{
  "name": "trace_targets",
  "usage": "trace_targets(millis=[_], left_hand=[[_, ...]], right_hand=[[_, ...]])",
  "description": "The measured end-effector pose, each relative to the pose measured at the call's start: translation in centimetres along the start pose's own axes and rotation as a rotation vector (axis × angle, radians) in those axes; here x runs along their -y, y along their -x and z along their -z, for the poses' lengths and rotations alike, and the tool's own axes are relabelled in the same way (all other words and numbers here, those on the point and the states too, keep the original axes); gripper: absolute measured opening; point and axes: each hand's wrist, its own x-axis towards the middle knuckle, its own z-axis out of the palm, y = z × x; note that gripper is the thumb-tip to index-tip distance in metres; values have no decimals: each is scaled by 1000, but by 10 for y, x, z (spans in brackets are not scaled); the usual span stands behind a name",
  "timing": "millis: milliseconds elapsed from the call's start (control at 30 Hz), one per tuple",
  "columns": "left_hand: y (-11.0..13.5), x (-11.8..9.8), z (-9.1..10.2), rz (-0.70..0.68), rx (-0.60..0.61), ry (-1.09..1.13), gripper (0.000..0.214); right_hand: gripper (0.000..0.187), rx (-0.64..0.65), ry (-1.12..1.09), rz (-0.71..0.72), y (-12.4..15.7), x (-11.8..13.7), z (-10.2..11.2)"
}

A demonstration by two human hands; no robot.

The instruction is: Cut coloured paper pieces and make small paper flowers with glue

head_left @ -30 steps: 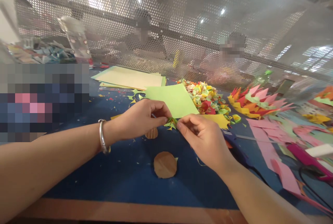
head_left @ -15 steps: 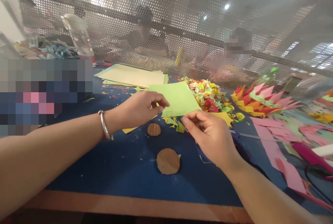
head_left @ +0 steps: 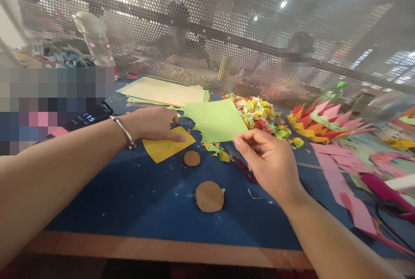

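Observation:
My left hand [head_left: 152, 123] lies flat on a yellow paper piece [head_left: 164, 148] on the blue table mat [head_left: 136, 192], fingers stretched out over it. My right hand [head_left: 269, 160] is curled, its thumb and fingers pinched at the near corner of a light green paper sheet [head_left: 214, 119], which sits slightly raised. Small folded green and yellow bits [head_left: 219, 153] lie between the hands. A small brown card disc [head_left: 192, 158] and a larger brown disc [head_left: 209, 196] rest on the mat in front of me.
A heap of coloured folded pieces [head_left: 259, 117], spiky paper shapes [head_left: 319, 123] and pink strips [head_left: 337, 175] fill the right. Pink-handled scissors [head_left: 385, 192] lie far right. Pale sheets [head_left: 165, 93], a phone [head_left: 87, 117] and a bottle [head_left: 94, 39] stand left. People sit behind a perforated screen [head_left: 227, 33].
Both hands let go of the small folded green piece. My left hand briefly took the green sheet, then released it and moved left onto the yellow paper; my right hand stayed at the sheet's corner.

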Motion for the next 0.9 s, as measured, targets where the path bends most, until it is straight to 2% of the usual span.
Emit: trace_targets(millis=[100, 300, 400, 500, 700, 800, 900], left_hand=[[1, 0, 1, -24, -3, 22, 51], [-2, -8, 6, -35, 126, -67, 46], [-2, -9, 8, -53, 170, -62, 44], [-2, -6, 7, -71, 214, 15, 37], [-4, -1, 1, -88, 109, 144, 35], [1, -12, 2, -47, 48, 277, 22], [12, -30, 5, 67, 62, 729, 25]], right_hand=[[19, 5, 59, 5, 0, -2, 9], [17, 262, 352, -104, 19, -10, 27], [11, 349, 527, -118, 32, -12, 32], [14, 396, 593, -133, 38, -11, 34], [24, 445, 592, -182, 35, 1, 41], [25, 447, 517, -222, 39, 4, 51], [21, 467, 369, -354, 48, 1, 62]])
